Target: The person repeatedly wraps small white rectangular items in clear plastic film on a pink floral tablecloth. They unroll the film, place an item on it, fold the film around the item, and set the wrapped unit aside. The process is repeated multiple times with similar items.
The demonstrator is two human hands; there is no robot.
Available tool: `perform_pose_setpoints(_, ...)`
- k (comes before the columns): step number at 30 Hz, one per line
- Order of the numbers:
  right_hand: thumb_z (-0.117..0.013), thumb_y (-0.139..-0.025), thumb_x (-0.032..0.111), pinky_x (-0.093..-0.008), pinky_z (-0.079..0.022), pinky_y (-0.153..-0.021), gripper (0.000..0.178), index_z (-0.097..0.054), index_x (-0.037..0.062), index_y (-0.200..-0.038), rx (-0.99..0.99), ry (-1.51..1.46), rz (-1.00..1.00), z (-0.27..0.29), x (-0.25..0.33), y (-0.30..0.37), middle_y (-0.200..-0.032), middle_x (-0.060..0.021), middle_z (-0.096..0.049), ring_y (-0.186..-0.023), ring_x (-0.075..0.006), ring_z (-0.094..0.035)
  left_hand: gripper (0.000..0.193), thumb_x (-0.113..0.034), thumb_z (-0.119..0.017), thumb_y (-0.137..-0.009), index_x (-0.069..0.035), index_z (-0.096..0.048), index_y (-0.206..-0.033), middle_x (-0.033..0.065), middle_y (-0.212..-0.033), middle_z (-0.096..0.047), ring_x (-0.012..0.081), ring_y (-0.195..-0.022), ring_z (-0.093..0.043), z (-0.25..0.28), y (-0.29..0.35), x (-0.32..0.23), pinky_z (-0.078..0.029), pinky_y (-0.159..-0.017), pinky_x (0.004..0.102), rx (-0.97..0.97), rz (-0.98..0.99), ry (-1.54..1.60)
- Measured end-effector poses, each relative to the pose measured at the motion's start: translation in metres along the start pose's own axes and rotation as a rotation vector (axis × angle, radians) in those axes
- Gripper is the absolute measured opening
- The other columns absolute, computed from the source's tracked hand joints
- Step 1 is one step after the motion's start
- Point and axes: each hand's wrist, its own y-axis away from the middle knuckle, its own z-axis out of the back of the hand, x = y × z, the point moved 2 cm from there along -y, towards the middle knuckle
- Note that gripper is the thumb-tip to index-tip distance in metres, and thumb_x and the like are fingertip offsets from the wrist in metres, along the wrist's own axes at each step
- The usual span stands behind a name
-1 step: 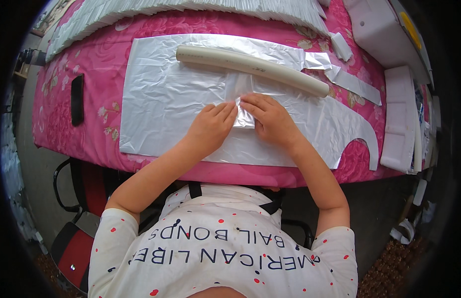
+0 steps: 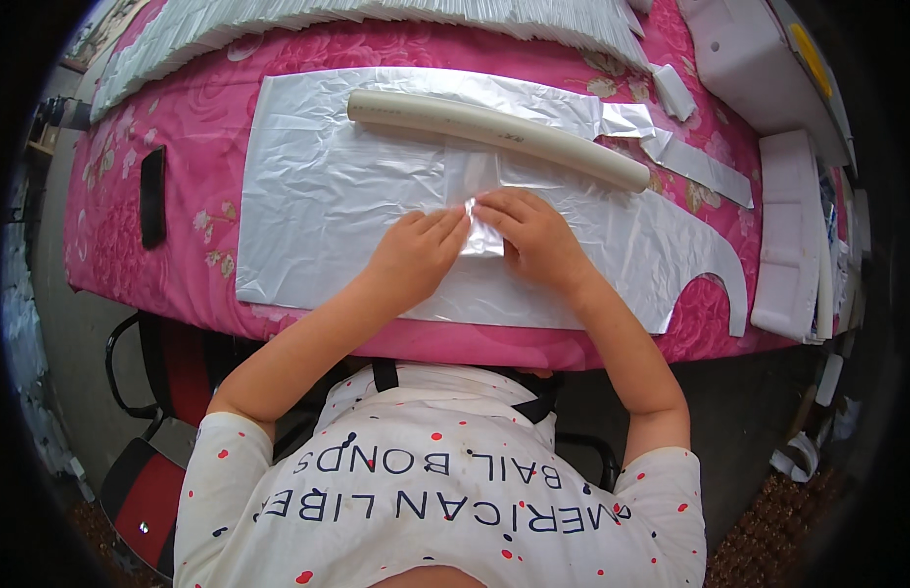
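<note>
A shiny white plastic film piece (image 2: 483, 238) is pinched between the fingertips of both hands, which nearly meet. My left hand (image 2: 416, 257) is closed on its left side, thumb partly hidden. My right hand (image 2: 535, 238) grips it from the right, fingers bent over the top. Beneath lies a large flat white plastic sheet (image 2: 323, 216), wrinkled, with a curved cutout at its right end; it looks like a disposable apron. Just beyond my hands, a beige plastic pipe (image 2: 494, 132) rests across the sheet. A thin translucent strip (image 2: 471, 169) runs from under the pipe toward my fingers.
A pink flowered cloth (image 2: 107, 225) covers the table. Folded white plastic pieces (image 2: 377, 15) are stacked along the far edge. A dark oblong object (image 2: 153, 197) lies at left. White foam boxes (image 2: 783, 235) stand at right. Red-and-black chairs (image 2: 146, 500) are at lower left.
Both hands have shifted very slightly toward me with the film still pinched between them. The pipe and the large sheet have not moved.
</note>
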Motion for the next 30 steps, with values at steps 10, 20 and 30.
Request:
perform_pose_setpoints(10,-0.063,-0.066,0.0,-0.0321,-0.049,-0.07,0.029,-0.067,0.0091,-0.093,-0.034,-0.156,-0.091,-0.004,0.036,0.032,-0.088,-0.0052,-0.064,-0.08,-0.0229,-0.06,0.053,-0.005,-0.061,-0.063,-0.004,-0.054,-0.116,0.0104,-0.109,-0.061,0.022,-0.098,-0.059,0.019,0.034,-0.019,-0.041,-0.081,0.0378,0.052,0.055,0.261)
perform_pose_setpoints(20,-0.067,-0.07,0.009,-0.0311,-0.046,-0.062,0.019,-0.067,0.0084,-0.089,0.097,-0.386,-0.545,0.004,0.021,0.017,-0.081,-0.0087,-0.064,-0.069,-0.0215,-0.059,0.036,-0.003,-0.065,-0.067,-0.007,-0.061,-0.103,0.0059,-0.08,-0.066,0.0199,-0.069,-0.061,0.012,0.022,-0.009,-0.039,-0.064,0.0321,-0.013,0.256,0.359)
perform_pose_setpoints(30,-0.073,-0.057,0.008,-0.0285,-0.046,-0.06,0.023,-0.065,0.0136,-0.078,-0.26,0.033,0.024,0.019,0.073,0.04,-0.095,-0.0019,-0.063,-0.074,-0.018,-0.058,0.023,-0.006,-0.065,-0.067,-0.009,-0.063,-0.09,0.0011,-0.095,-0.063,0.0154,-0.083,-0.061,0.028,0.035,-0.035,-0.043,-0.069,0.0289,-0.319,-0.049,0.244)
